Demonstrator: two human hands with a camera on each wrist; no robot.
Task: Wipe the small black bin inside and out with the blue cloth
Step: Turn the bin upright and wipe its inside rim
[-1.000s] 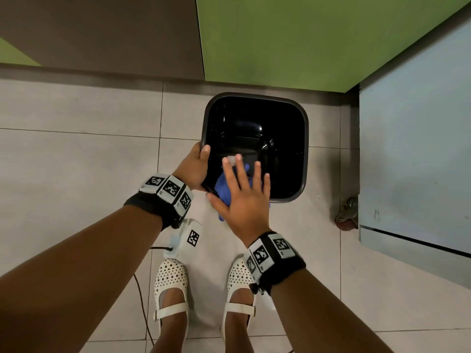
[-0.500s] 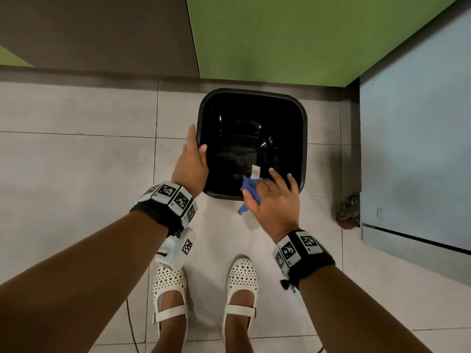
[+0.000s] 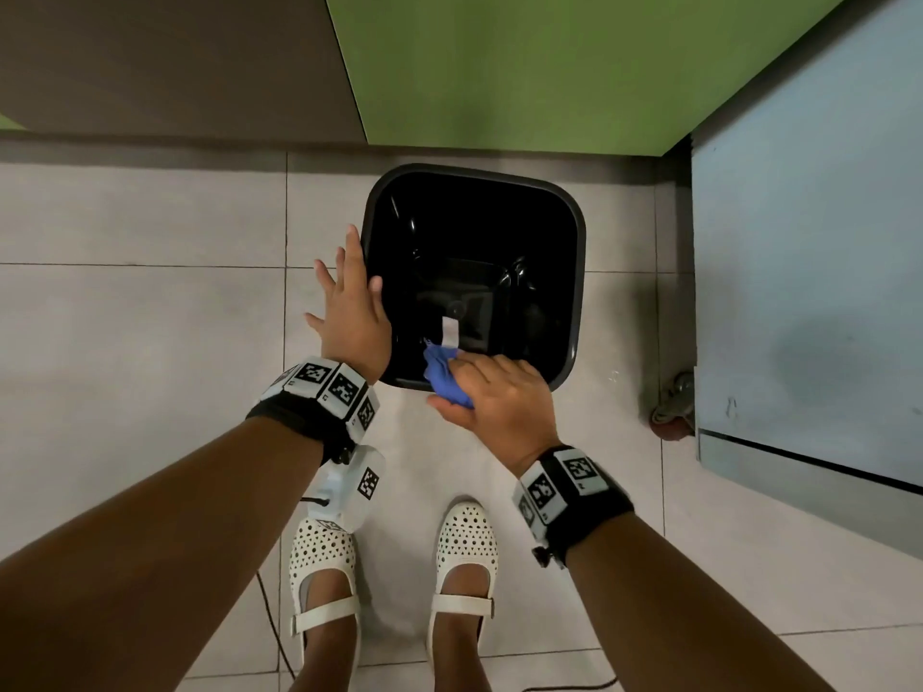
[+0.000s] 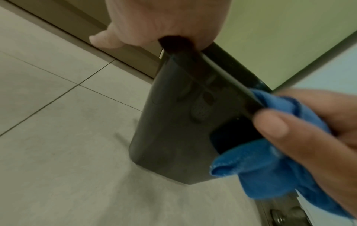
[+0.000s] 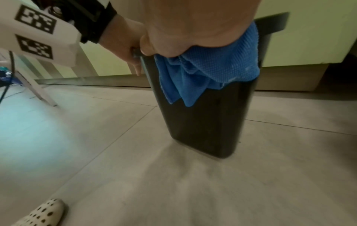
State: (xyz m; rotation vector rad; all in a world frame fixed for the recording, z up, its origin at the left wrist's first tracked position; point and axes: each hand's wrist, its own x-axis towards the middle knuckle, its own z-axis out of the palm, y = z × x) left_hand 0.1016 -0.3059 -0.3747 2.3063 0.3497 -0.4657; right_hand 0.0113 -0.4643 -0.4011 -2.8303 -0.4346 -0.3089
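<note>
The small black bin stands upright on the tiled floor, its open top facing me. My left hand holds its left rim, thumb hooked inside and fingers spread down the outer wall. My right hand grips the bunched blue cloth over the near rim, with the cloth's white tag hanging inside. In the left wrist view the cloth wraps the rim of the bin, with the right thumb outside. In the right wrist view the cloth drapes down the bin's outer wall.
A green wall panel stands right behind the bin. A light blue cabinet on a caster wheel is close on the right. My white shoes stand just before the bin, with a black cable beside them.
My right hand went from flat over the near left corner to curled on the cloth further right along the near rim. My left hand slid farther up the left rim and spread its fingers.
</note>
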